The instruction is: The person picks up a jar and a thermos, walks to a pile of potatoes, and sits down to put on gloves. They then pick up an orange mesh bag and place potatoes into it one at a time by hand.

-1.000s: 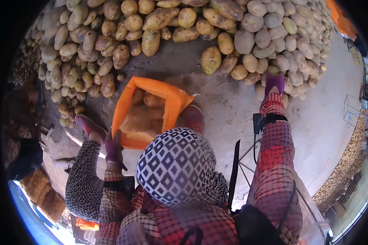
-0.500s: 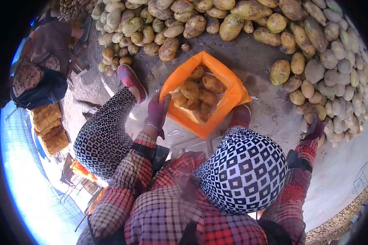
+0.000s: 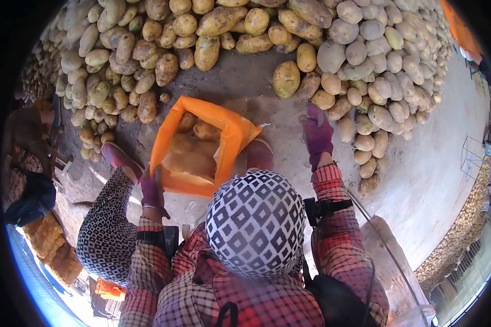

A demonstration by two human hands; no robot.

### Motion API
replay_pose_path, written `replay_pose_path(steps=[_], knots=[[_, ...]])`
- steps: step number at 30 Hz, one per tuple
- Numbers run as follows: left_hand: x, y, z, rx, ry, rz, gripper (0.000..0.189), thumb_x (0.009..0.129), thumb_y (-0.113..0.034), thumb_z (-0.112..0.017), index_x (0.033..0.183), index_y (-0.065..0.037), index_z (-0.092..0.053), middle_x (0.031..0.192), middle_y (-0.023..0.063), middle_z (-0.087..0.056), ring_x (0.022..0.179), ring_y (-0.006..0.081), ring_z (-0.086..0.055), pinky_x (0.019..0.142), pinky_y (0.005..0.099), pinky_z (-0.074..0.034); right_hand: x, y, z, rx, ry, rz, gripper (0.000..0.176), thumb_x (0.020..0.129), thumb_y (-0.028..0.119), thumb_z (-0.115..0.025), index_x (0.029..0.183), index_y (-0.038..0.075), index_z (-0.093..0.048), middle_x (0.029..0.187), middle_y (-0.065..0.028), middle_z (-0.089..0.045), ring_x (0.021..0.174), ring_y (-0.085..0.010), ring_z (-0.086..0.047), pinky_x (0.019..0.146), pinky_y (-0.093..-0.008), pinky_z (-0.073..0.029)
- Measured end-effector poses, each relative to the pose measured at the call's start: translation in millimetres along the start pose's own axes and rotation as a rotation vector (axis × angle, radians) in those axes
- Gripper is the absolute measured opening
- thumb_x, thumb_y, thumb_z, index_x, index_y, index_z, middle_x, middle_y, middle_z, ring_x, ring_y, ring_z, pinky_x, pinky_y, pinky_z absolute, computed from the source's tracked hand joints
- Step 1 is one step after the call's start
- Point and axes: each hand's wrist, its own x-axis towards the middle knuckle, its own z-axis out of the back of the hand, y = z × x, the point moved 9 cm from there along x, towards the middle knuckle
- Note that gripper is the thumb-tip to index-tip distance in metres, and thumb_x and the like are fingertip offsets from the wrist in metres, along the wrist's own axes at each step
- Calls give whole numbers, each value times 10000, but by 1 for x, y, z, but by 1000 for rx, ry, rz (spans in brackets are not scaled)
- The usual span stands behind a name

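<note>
An orange woven sack (image 3: 235, 143) stands on the ground between my feet, its mouth held wide with the rim folded outward. Several potatoes (image 3: 206, 131) lie inside it; the lower part of the inside looks blurred. At the sack's near left corner, my gloved left hand (image 3: 153, 192) is closed on the rim. My gloved right hand (image 3: 317, 133) is stretched forward to the right of the sack, beside the near edge of a potato pile (image 3: 357, 54). Its fingers point at the potatoes and look extended, with nothing visible in them.
The heap curves around the front from left to right. My shoes (image 3: 260, 154) flank the sack. At the far left are a person (image 3: 30, 131) and filled sacks (image 3: 49, 240). More potatoes (image 3: 455, 229) line the far right, near a wire frame (image 3: 473, 158).
The view has turned right, so sack and heap appear further left. My right hand has shifted from the right-hand potatoes to the heap's near edge ahead. My left hand stays on the rim.
</note>
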Motion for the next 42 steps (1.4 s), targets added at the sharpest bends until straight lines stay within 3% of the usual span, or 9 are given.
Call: replay_pose_path(steps=[4, 10, 13, 18, 25, 30, 32, 35, 42], knots=[[8, 25, 10, 23, 34, 35, 418, 926, -295, -618, 1239, -29, -539, 1024, 41, -616, 884, 137, -623, 756, 273, -533, 36, 7, 52, -191, -162, 35, 456, 789, 123, -725, 1214, 47, -577, 1084, -53, -641, 867, -149, -594, 775, -291, -502], [-1, 11, 11, 116, -33, 52, 409, 941, -236, -578, 1277, -6, -538, 1000, 79, -650, 920, 128, -609, 780, 276, -496, 44, 40, -98, -363, 336, 243, 571, 828, 187, -702, 1355, 148, -484, 1332, -88, -517, 1118, -205, -559, 905, -332, -495], [6, 30, 26, 172, -62, -64, 403, 935, -218, -590, 1263, 11, -541, 1066, 109, -657, 981, 148, -610, 846, 282, -482, 43, 54, -143, -1357, 238, 389, 634, 857, 341, -588, 1443, 349, -347, 1551, -30, -244, 1382, -358, -262, 1065, -538, -307], [9, 35, 27, -1, -76, -25, 404, 922, -179, -615, 1263, 22, -535, 1117, 114, -645, 1023, 150, -600, 890, 273, -467, 90, 35, -153, -1599, 164, 518, 596, 830, 318, -611, 1391, 374, -418, 1518, -5, -296, 1355, -333, -322, 1032, -484, -379], [6, 41, 23, 68, -30, -7, 420, 919, -171, -624, 1276, 23, -516, 1103, 103, -641, 1007, 139, -597, 875, 270, -474, 97, 28, -145, -255, 538, 446, 791, 700, 81, -739, 1413, 153, -405, 1342, -125, -485, 1233, -273, -488, 1038, -360, -406], [2, 40, 21, -72, -22, 84, 367, 908, -113, -634, 1244, 2, -541, 1026, 35, -627, 922, 102, -588, 815, 242, -490, 71, 12, -126, -346, 241, 271, 797, 729, 132, -762, 1429, 119, -380, 1321, -89, -504, 1169, -216, -525, 982, -341, -456], [5, 48, 21, -152, -46, 93, 376, 905, -108, -635, 1250, 5, -536, 1033, 44, -632, 908, 102, -593, 809, 240, -492, 43, 18, -125, 102, 491, -291, 776, 755, 173, -746, 1435, 132, -374, 1334, -89, -494, 1140, -216, -548, 844, -353, -539], [12, 54, 25, -81, -79, 0, 371, 907, -107, -630, 1245, 11, -536, 1038, 55, -643, 907, 100, -601, 803, 240, -495, 4, 107, -130, 282, 775, -295, 759, 780, 221, -727, 1445, 146, -367, 1333, -85, -495, 1121, -207, -561, 704, -337, -569], [20, 80, 15, -28, -149, -51, 443, 884, -212, -673, 1241, 13, -539, 1053, 105, -655, 954, 172, -626, 855, 295, -493, -76, 272, -217, -514, 1487, -194, 914, 702, 431, -755, 1425, 22, -373, 1312, -127, -523, 1195, -247, -531, 1059, -335, -367]])
